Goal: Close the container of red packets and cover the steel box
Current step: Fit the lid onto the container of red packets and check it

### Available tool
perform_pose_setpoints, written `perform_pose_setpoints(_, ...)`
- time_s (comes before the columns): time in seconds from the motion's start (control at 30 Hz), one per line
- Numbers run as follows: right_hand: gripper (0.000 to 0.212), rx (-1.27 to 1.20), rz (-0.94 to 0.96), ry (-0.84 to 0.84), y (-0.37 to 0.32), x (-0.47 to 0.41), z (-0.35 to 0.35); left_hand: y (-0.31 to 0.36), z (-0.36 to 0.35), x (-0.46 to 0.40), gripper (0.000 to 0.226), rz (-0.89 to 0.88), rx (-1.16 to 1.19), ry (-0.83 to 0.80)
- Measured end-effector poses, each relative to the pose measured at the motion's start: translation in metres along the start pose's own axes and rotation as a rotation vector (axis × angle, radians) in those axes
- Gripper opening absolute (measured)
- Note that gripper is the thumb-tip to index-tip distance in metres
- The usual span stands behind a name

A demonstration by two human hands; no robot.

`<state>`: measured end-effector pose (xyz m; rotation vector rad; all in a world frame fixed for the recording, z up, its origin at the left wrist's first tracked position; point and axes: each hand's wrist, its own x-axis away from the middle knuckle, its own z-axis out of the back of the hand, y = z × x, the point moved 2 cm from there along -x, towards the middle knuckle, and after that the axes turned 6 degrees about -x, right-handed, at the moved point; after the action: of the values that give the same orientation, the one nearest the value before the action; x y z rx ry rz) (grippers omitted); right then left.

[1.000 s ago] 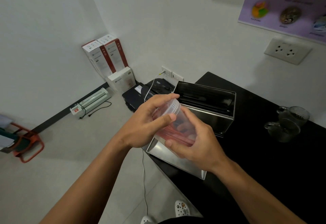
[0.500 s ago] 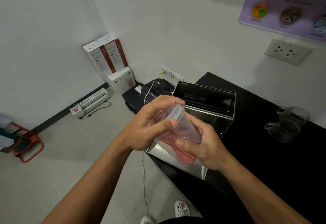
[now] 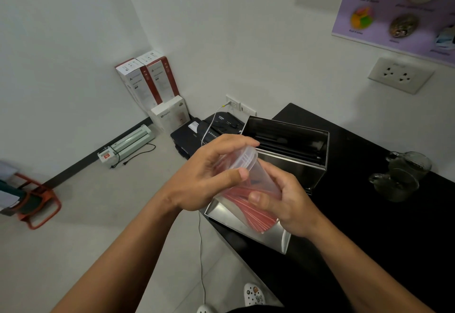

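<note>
A clear plastic container (image 3: 258, 182) full of red packets (image 3: 253, 211) is tilted in the air over the table's left end. My right hand (image 3: 288, 204) grips its body from the right. My left hand (image 3: 209, 177) is closed on its translucent lid (image 3: 246, 158) at the upper end, with the thumb across the rim. Behind it stands the open steel box (image 3: 293, 155) with a dark inside. The steel box's flat lid (image 3: 246, 226) lies on the black table (image 3: 369, 239) just below the container.
Two stacked glass mugs (image 3: 401, 177) stand at the table's right, near the wall. Off the table's left edge, on the floor, are a black printer (image 3: 209, 128) with a white cable, white cartons (image 3: 152, 83), a laminator (image 3: 128, 142) and an orange stool (image 3: 34, 204).
The container has tilted more upright and its lower end has sunk toward the steel lid. My left hand has stayed on the lid and pressed it at the rim.
</note>
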<state>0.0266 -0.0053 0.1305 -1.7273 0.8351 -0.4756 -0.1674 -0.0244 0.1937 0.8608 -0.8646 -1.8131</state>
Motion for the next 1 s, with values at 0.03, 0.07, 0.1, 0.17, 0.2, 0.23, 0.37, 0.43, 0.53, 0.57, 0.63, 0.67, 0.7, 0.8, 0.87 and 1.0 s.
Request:
perform_pose_setpoints(0.03,0.071,-0.009,-0.017,-0.005,0.000,0.000,0.000,0.000,0.000,0.000,0.052,-0.015,0.012,0.002)
perform_pose_setpoints(0.07,0.073,-0.015,-0.033,-0.014,0.001,0.000,0.000,0.000,-0.001,0.000,0.050,-0.031,0.022,0.003)
perform_pose_setpoints(0.1,0.074,-0.016,-0.045,-0.021,0.002,-0.001,0.001,-0.001,-0.003,-0.001,0.048,-0.044,0.031,0.005)
perform_pose_setpoints(0.17,0.076,-0.019,-0.070,-0.029,0.005,-0.001,0.002,-0.003,-0.006,0.000,0.046,-0.054,0.050,0.010)
perform_pose_setpoints(0.2,0.076,-0.023,-0.079,-0.036,0.007,-0.001,0.003,-0.004,-0.008,0.000,0.045,-0.052,0.066,0.007)
perform_pose_setpoints(0.23,0.075,-0.025,-0.083,-0.045,0.009,0.000,0.004,-0.005,-0.009,0.000,0.043,-0.049,0.090,0.003)
perform_pose_setpoints(0.37,0.075,-0.002,-0.070,-0.048,0.013,0.001,0.009,-0.010,-0.010,0.000,0.050,-0.041,0.106,-0.004)
perform_pose_setpoints(0.43,0.082,-0.015,-0.050,-0.010,0.014,0.000,0.011,-0.014,-0.009,0.000,0.069,0.009,0.020,0.051)
perform_pose_setpoints(0.53,0.082,0.065,0.010,0.112,0.010,-0.002,0.018,-0.021,-0.011,0.003,0.098,0.225,-0.062,0.119)
perform_pose_setpoints(0.57,0.080,0.113,0.030,0.145,0.009,-0.001,0.021,-0.025,-0.013,0.004,0.096,0.300,-0.026,0.133)
perform_pose_setpoints(0.63,0.084,0.201,0.049,0.202,0.009,0.000,0.026,-0.034,-0.017,0.007,0.076,0.447,0.083,0.159)
perform_pose_setpoints(0.67,0.087,0.243,0.047,0.225,0.011,0.002,0.029,-0.039,-0.019,0.008,0.062,0.511,0.144,0.157)
perform_pose_setpoints(0.7,0.090,0.280,0.036,0.235,0.013,0.003,0.032,-0.042,-0.022,0.008,0.044,0.559,0.220,0.151)
perform_pose_setpoints(0.8,0.092,0.360,-0.042,0.227,0.018,0.009,0.038,-0.048,-0.030,0.004,0.021,0.607,0.366,0.191)
perform_pose_setpoints(0.87,0.084,0.401,-0.066,0.197,0.016,0.014,0.043,-0.052,-0.035,0.000,0.030,0.622,0.396,0.202)
perform_pose_setpoints(1.0,0.054,0.306,-0.108,0.213,0.003,0.022,0.060,-0.058,-0.052,-0.011,0.019,0.598,0.372,0.122)
